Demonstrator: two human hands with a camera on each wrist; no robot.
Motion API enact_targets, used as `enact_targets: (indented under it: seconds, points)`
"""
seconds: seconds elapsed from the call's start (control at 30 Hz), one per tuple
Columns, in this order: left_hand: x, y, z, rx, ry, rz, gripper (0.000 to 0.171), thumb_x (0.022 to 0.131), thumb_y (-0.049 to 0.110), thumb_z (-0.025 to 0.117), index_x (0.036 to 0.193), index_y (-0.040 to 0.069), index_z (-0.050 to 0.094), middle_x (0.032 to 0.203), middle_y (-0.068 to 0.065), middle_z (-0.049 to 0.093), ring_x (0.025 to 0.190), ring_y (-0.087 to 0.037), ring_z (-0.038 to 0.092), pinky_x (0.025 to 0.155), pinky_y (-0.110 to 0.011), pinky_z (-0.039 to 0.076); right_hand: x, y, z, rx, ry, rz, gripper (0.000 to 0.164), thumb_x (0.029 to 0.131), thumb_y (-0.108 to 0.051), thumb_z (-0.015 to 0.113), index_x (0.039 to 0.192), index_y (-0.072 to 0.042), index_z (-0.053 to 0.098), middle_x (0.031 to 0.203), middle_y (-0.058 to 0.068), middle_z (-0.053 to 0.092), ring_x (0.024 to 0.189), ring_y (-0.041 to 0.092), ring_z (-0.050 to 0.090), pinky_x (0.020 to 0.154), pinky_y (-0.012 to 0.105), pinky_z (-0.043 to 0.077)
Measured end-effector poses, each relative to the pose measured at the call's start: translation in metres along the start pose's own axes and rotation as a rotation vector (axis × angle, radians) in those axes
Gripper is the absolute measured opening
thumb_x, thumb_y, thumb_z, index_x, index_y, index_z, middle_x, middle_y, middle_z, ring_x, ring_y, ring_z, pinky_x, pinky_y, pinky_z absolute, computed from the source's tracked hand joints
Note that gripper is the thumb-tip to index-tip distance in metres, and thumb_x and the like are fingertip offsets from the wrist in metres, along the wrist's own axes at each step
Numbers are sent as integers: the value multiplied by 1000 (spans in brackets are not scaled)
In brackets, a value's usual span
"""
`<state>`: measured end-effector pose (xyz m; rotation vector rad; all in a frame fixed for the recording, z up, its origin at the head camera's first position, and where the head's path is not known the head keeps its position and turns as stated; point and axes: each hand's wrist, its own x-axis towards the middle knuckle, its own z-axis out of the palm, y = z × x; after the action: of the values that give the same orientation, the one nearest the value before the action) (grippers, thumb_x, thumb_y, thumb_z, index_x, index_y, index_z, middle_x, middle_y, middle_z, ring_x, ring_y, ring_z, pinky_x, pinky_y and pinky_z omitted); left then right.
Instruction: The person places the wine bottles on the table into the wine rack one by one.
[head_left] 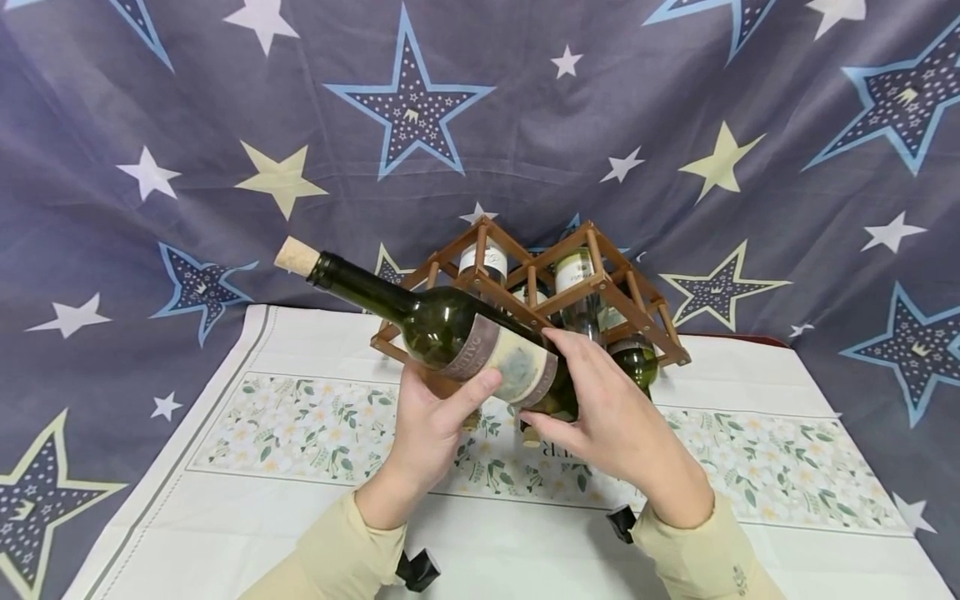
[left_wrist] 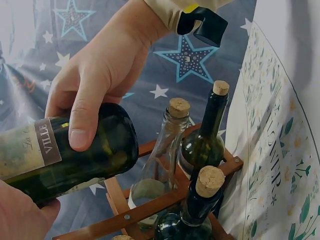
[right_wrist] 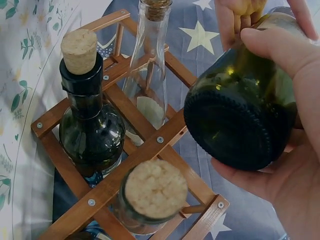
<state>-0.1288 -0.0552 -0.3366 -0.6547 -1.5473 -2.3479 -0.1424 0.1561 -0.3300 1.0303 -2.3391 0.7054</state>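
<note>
A dark green wine bottle (head_left: 442,321) with a cork (head_left: 297,256) in its mouth is held tilted, its neck toward the upper left in the head view. My left hand (head_left: 427,425) holds the bottle's body from below, thumb across the label (head_left: 506,358). Near the base my right hand (head_left: 615,408) grips it between thumb and fingers. The bottle's round base (right_wrist: 227,130) faces the right wrist camera. Behind it, in the head view, stands a wooden wine rack (head_left: 641,321), partly hidden. The rack holds several corked bottles, including a clear one (right_wrist: 145,85) and a dark one (right_wrist: 92,132).
A white tablecloth (head_left: 225,517) with a floral band (head_left: 300,429) covers the table. Behind the rack hangs a grey-blue curtain (head_left: 525,108) with stars. Black devices (head_left: 422,571) sit at both wrists.
</note>
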Motion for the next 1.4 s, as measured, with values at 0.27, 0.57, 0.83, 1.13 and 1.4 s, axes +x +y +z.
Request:
enact_targets:
  seconds: [0.27, 0.57, 0.83, 1.13, 1.4]
  points:
    - [2, 1, -1, 59, -22, -20, 53, 89, 6, 72, 137, 6, 49, 130, -18, 57, 119, -35, 56, 99, -46, 47, 1, 3, -3, -1, 9, -17, 91, 81, -31, 81, 153, -5, 33, 144, 14, 47, 132, 27, 45, 108, 40, 38]
    - [2, 1, -1, 99, -16, -60, 60, 87, 5, 73, 140, 11, 46, 130, -16, 56, 119, -33, 56, 99, -44, 48, -3, 5, -10, -44, 9, -8, 92, 81, -28, 82, 154, -5, 31, 148, 13, 43, 132, 26, 43, 108, 40, 37]
    - [3, -1, -3, 187, -33, -42, 64, 86, 7, 75, 142, 11, 45, 132, -12, 56, 121, -29, 56, 102, -43, 45, -3, 10, -16, -78, 44, -21, 91, 79, -23, 83, 153, -3, 33, 147, 16, 43, 133, 29, 43, 111, 40, 34]
    - [2, -1, -5, 318, 41, 25, 66, 82, 5, 79, 138, 8, 45, 128, -9, 55, 115, -26, 57, 98, -43, 47, -4, 16, -22, -119, 78, -18, 89, 79, -26, 82, 150, 2, 35, 144, 19, 46, 130, 31, 45, 111, 41, 34]
    - [-1, 3, -7, 396, 105, 35, 67, 81, 11, 81, 137, 7, 45, 127, -7, 53, 113, -22, 56, 98, -45, 46, -6, 18, -24, -133, 72, -17, 89, 80, -28, 80, 151, 1, 34, 145, 19, 45, 131, 31, 44, 113, 40, 31]
